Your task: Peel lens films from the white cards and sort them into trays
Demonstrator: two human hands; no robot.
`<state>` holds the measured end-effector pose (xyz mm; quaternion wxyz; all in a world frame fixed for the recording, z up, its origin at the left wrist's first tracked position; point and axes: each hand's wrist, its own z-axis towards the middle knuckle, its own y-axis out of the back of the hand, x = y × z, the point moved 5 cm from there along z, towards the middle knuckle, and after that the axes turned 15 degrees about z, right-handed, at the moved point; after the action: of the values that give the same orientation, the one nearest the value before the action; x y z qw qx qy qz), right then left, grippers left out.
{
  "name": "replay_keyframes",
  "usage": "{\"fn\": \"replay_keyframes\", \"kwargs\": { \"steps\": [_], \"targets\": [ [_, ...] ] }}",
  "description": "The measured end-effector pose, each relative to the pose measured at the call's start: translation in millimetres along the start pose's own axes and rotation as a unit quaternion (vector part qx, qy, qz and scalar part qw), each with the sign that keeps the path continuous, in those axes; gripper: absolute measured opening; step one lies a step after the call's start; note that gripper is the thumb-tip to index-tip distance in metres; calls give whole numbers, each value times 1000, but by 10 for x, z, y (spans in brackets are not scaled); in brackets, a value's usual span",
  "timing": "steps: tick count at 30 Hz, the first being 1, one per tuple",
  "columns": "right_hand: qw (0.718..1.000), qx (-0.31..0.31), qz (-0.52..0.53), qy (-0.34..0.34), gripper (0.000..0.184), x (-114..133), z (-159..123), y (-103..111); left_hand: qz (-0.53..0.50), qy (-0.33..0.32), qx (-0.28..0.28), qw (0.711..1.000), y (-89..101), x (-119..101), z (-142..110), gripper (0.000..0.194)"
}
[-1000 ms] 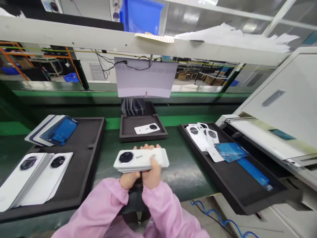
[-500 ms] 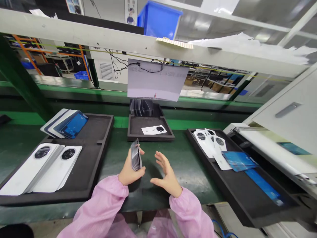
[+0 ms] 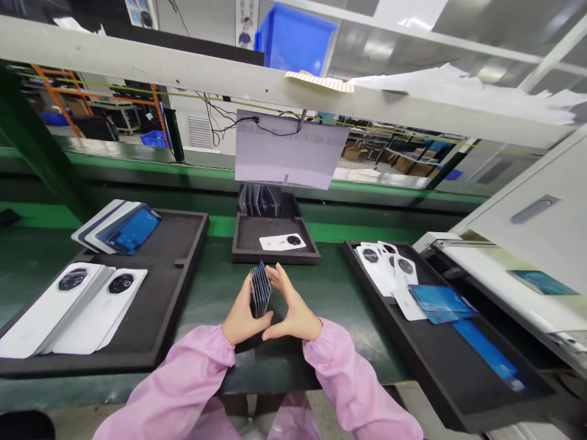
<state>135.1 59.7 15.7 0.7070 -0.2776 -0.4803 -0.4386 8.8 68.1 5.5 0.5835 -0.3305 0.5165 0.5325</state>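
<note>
My left hand (image 3: 242,315) is closed round a small stack of thin dark panels (image 3: 260,290), held on edge above the green bench. Just to the right, my right hand (image 3: 293,305) is open, its thumb and fingers spread in a curve. Its fingertips are close to the stack's upper right edge; whether they touch it I cannot tell. Beyond the hands, a small black tray (image 3: 275,258) holds a white phone back cover (image 3: 282,242) with a round camera ring. More dark panels (image 3: 260,200) stand on edge at its far end.
On the left, a large black tray (image 3: 156,305) carries white phone covers (image 3: 50,311) and blue-filmed panels (image 3: 132,229). The right black tray (image 3: 413,360) holds white covers (image 3: 378,269) and blue panels (image 3: 443,302). A white machine (image 3: 504,275) stands at far right. A monitor (image 3: 291,150) hangs ahead.
My right hand has moved left and up, close to the stack. My left hand has turned the stack so its edges show more, shifting it slightly right.
</note>
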Motion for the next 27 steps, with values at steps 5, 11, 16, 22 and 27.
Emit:
{"fn": "replay_keyframes", "kwargs": {
  "steps": [5, 11, 16, 22, 27],
  "targets": [
    [995, -98, 32, 17, 103, -10, 144, -32, 66, 14, 1, 998, -159, 17, 53, 76],
    [959, -169, 209, -89, 44, -18, 288, 298, -61, 134, 121, 982, -134, 165, 116, 61],
    [903, -160, 386, -100, 45, -92, 262, 374, -249, 203, 281, 904, -324, 146, -12, 52],
    [916, -126, 357, -131, 47, -118, 163, 337, -423, 230, 357, 801, -454, 66, -161, 47],
    [922, -90, 352, -134, 53, -74, 148, 341, -424, 272, 347, 791, -478, 23, -237, 43]
  ]
}}
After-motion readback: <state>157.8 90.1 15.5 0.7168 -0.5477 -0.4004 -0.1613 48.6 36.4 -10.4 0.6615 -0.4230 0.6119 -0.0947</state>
